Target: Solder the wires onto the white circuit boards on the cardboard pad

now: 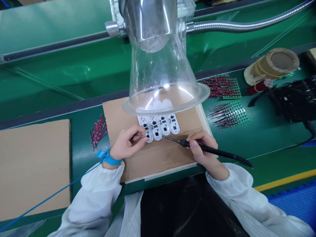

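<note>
Iron (222, 152) clamped in right hand (206, 158), presumably for tip control; wire (141, 136) pinched in left hand (129, 142) at leftmost board (145, 126).

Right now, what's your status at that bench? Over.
Right hand: gripping soldering iron, tip beside near ends of white boards. Left hand: pinching thin wire-like piece at leftmost board. Clear hood overhead, overlapping far ends in view.

The left hand (129, 142) was drawn into a fingertip pinch. The right hand (203, 146) curled in a pen-like grip.
</note>
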{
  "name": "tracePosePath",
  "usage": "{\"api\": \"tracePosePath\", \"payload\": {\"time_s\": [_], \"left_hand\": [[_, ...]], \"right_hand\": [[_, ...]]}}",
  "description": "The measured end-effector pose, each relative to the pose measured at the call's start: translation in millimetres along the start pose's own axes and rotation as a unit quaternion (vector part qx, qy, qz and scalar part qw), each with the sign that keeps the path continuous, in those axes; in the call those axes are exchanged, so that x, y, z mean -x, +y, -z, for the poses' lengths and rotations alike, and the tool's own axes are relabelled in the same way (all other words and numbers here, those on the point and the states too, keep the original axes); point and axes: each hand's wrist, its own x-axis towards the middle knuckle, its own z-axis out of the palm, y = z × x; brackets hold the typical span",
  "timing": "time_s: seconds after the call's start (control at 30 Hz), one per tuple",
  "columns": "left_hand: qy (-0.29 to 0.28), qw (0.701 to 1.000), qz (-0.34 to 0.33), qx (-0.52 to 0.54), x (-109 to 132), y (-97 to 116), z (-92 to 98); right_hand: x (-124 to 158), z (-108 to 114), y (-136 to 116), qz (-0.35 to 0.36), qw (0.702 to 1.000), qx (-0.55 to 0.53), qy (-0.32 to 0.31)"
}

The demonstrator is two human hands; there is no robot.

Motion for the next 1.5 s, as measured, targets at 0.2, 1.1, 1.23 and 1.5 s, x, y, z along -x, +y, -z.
{"api": "tracePosePath", "payload": {"time_s": [0.2,1.1,1.23,1.5], "left_hand": [[-0.013,1.000,0.010,-0.021,-3.2,4.0,-2.5],[-0.028,0.999,0.019,-0.023,-3.7,5.0,-1.3],[-0.028,0.999,0.010,-0.018,-4.0,4.6,-1.2],[-0.027,0.999,-0.002,-0.033,-2.8,2.6,-0.3]], "right_hand": [[-5.6,-1.1,-8.5,-0.002,1.000,0.026,-0.016],[-6.9,-1.4,-10.4,-0.013,0.999,0.030,-0.027],[-9.7,-1.2,-15.3,-0.011,0.997,0.060,-0.050],[-11.4,-2.0,-16.0,0.005,0.998,0.051,-0.041]]}}
